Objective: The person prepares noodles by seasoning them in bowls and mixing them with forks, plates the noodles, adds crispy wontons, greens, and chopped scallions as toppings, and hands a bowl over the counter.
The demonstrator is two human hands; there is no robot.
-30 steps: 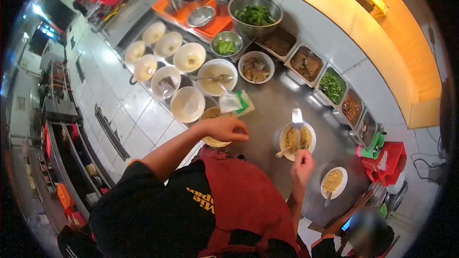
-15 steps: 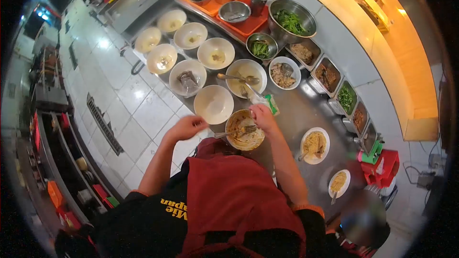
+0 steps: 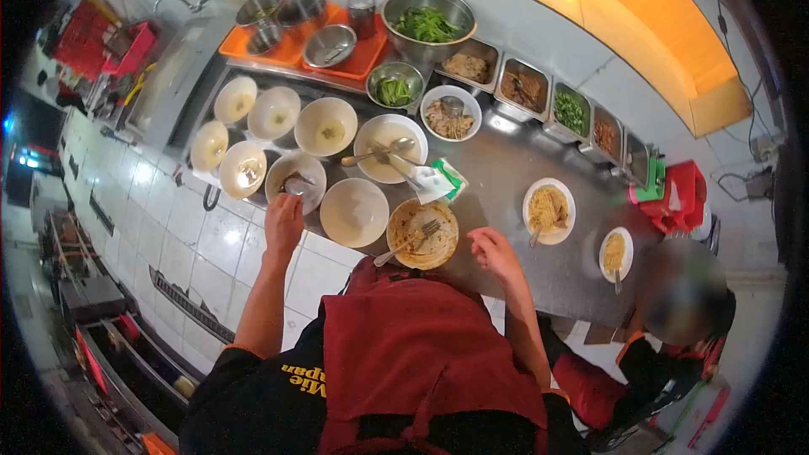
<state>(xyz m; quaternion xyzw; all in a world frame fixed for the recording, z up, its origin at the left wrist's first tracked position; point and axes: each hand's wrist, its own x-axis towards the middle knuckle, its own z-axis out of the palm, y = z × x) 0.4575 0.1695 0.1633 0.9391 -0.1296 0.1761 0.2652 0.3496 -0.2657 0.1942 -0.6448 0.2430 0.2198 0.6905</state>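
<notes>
My left hand (image 3: 285,209) is at the bowl with a dark packet (image 3: 297,182), its fingers pinched at the near rim; what they grip is too small to make out. My right hand (image 3: 493,251) hovers right of the sauce-stained bowl (image 3: 423,234), its fingers a little apart and nothing in them. A fork and spoon rest in that stained bowl. Between my hands stands an empty cream bowl (image 3: 355,213). Behind it, a bowl of pale liquid (image 3: 392,148) holds spoons and a fork, with a white and green packet (image 3: 440,181) beside it.
Several cream bowls (image 3: 326,126) stand at the left. Steel trays of toppings (image 3: 523,87) line the wall beside a bowl of greens (image 3: 428,24). Two noodle plates (image 3: 549,210) (image 3: 616,254) are at the right, near a co-worker (image 3: 683,295) and a red basket (image 3: 681,196).
My left hand has moved left to the bowl with the dark packet. The right hand left the noodle plate, passed by the white and green packet, and is now right of the stained bowl.
</notes>
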